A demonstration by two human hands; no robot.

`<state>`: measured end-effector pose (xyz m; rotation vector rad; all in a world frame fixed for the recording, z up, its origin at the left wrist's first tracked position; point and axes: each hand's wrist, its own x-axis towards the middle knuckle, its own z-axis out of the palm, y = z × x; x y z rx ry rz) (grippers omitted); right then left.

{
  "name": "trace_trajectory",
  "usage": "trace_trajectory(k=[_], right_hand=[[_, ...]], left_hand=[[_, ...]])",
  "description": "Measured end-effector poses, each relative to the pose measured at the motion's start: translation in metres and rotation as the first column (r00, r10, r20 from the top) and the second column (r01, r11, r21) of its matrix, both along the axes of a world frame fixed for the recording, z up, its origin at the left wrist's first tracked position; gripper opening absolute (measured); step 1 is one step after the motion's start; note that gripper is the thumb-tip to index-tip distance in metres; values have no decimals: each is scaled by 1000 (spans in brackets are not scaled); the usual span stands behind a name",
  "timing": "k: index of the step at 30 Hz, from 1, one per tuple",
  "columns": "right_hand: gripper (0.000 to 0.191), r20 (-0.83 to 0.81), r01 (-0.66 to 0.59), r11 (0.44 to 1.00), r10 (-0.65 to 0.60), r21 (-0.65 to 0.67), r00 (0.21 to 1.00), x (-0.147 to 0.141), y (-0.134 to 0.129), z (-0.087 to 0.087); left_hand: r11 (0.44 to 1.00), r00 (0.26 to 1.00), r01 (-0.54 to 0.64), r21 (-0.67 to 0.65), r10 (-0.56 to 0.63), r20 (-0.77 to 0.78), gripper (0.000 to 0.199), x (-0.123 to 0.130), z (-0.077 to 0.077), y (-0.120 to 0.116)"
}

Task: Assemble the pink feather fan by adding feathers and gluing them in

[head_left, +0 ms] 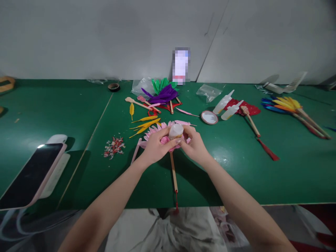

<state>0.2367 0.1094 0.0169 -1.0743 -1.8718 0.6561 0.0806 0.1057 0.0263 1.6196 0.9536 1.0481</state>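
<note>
Between my two hands is a white translucent squeeze bottle [176, 131], its rounded end facing up and its tip hidden. My left hand [160, 141] is closed around its left side, and my right hand [193, 141] grips it from the right. Below them lies a pink feather fan [152, 131], partly covered by the hands. Its wooden handle [173, 171] points toward me and ends in a red tassel [176, 204]. Yellow feathers [145, 123] are left of and behind the fan. A loose pink feather [183, 123] rests just behind my hands.
Two white squeeze bottles [223, 102] and a round dish [209, 117] stand right, by a red tasselled fan [250, 119]. Colourful feather fans [288, 106] lie far right. Purple feathers [164, 93] lie behind; red-and-white bits [114, 147] and a phone [31, 175] are left.
</note>
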Motion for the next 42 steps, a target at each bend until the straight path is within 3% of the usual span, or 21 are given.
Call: trace_trajectory(k=[10,19,27,32,37,42], right_hand=[[14,-88,-16,992,5,-125,996,-2,-2,-8],[16,-175,-52,975,14,-217,984,-1,2,0],[27,-192,-68,984,35,-168,981,-1,4,3],[25,-185,-55,987,26,-151,982,-1,4,1],[23,-129,-32,995,20,-90,991,-1,3,2],[19,-90,-62,994,54,-87,994,2,3,4]], left_hand=[[999,1000,20,-27,-20,17,38,-2,6,-1],[996,999,45,-72,-43,25,45,-2,6,1],[993,995,90,-70,-93,-34,49,-7,6,4],[994,991,110,0,-110,-74,52,-7,4,5],[993,990,121,-13,-122,-64,53,-7,7,4],[987,986,111,118,-94,-141,49,-8,9,5]])
